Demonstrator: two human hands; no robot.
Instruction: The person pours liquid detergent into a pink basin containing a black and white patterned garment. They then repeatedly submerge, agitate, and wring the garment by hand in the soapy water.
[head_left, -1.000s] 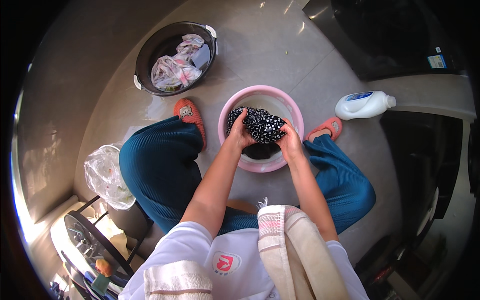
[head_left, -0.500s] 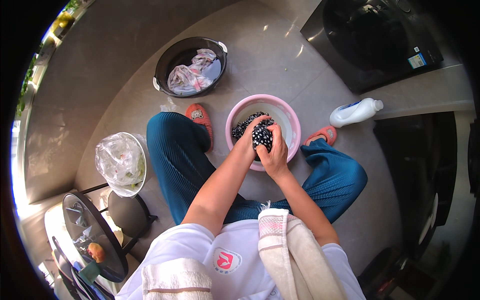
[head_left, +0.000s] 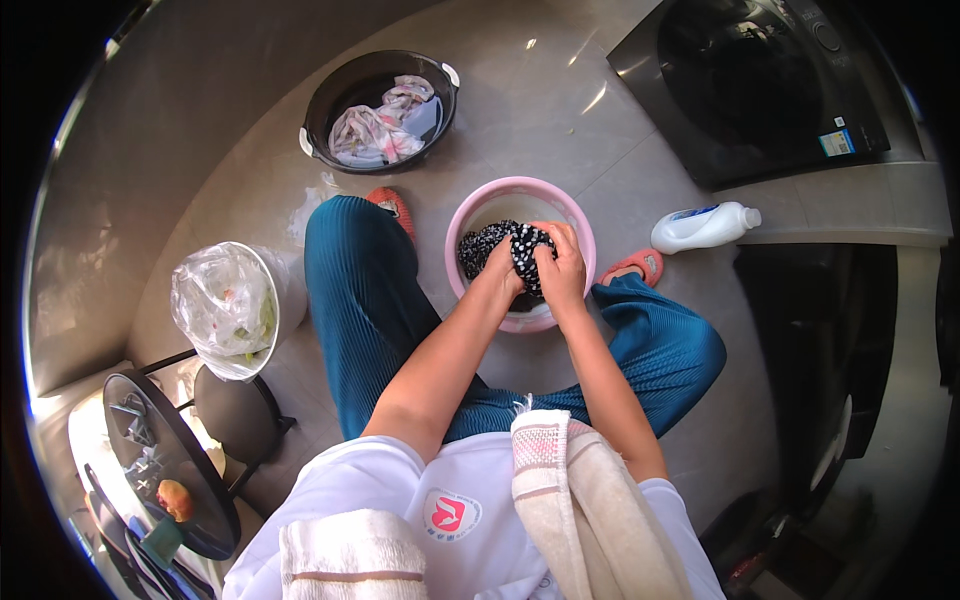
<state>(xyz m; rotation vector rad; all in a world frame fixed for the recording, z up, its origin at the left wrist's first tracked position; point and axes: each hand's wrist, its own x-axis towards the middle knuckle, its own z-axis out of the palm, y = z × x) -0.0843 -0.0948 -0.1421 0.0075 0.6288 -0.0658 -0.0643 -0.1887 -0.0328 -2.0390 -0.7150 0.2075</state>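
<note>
Between my legs stands a pink-rimmed basin (head_left: 582, 215) with a black cloth with white dots (head_left: 527, 250) bunched inside it. My left hand (head_left: 503, 266) is closed round the cloth from the left. My right hand (head_left: 563, 262) grips the same cloth from the right, its fingers curled over the top. Part of the cloth spreads to the left of my hands, down in the basin. The fingertips of my left hand are partly hidden by the fabric.
A black tub (head_left: 330, 95) holding wet pale cloth stands far left. A white bottle (head_left: 705, 228) lies right of the basin, below a dark front-loading washing machine (head_left: 740, 90). Left are a bag-lined bin (head_left: 290, 300) and a small round table (head_left: 205, 490). A towel (head_left: 560, 490) hangs over my shoulders.
My hands have drawn slightly apart, and the tight ball of cloth between them now lies more spread out. The whole view has shifted a little.
</note>
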